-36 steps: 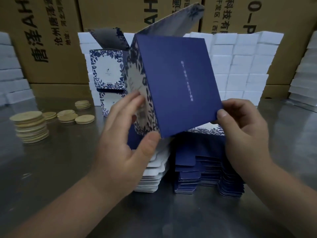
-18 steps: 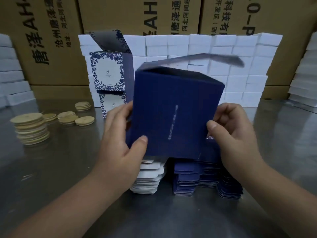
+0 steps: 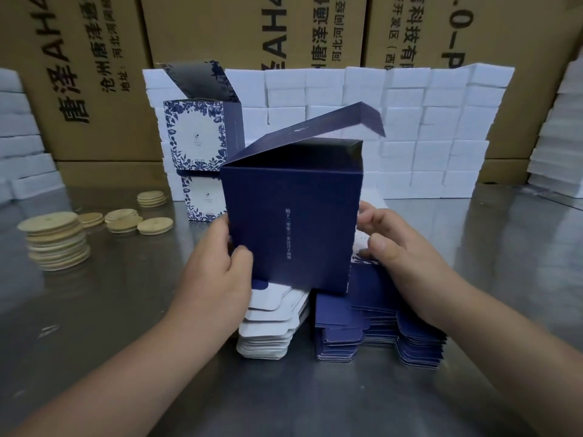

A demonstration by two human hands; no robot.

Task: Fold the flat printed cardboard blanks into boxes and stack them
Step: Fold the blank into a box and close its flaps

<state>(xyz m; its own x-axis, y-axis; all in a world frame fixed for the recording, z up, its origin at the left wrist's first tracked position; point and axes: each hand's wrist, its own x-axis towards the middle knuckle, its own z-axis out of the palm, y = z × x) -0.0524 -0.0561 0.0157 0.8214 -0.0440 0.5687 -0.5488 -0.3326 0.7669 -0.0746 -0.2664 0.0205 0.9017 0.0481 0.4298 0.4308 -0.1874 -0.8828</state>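
Note:
A dark blue folded box (image 3: 293, 216) stands upright in the middle, its lid flap (image 3: 315, 127) raised and tilted back. My left hand (image 3: 217, 272) grips its left edge, thumb on the front face. My right hand (image 3: 400, 247) holds the right side with curled fingers. The box rests over a pile of flat blue blanks (image 3: 378, 326), with white-sided flaps (image 3: 271, 323) on the pile's left. Two finished floral boxes (image 3: 198, 137) stand stacked behind at the left, the upper one with its lid open.
Steel table (image 3: 94, 310) all around. Stacks of round wooden discs (image 3: 56, 241) lie at the left. A wall of white blocks (image 3: 410, 127) stands behind, more white stacks at both edges, and brown cartons (image 3: 94, 58) at the back.
The box has swung from tilted to upright, its blue face now toward me. It came down onto the blank pile, and the lid flap dropped lower. Both hands moved down with it.

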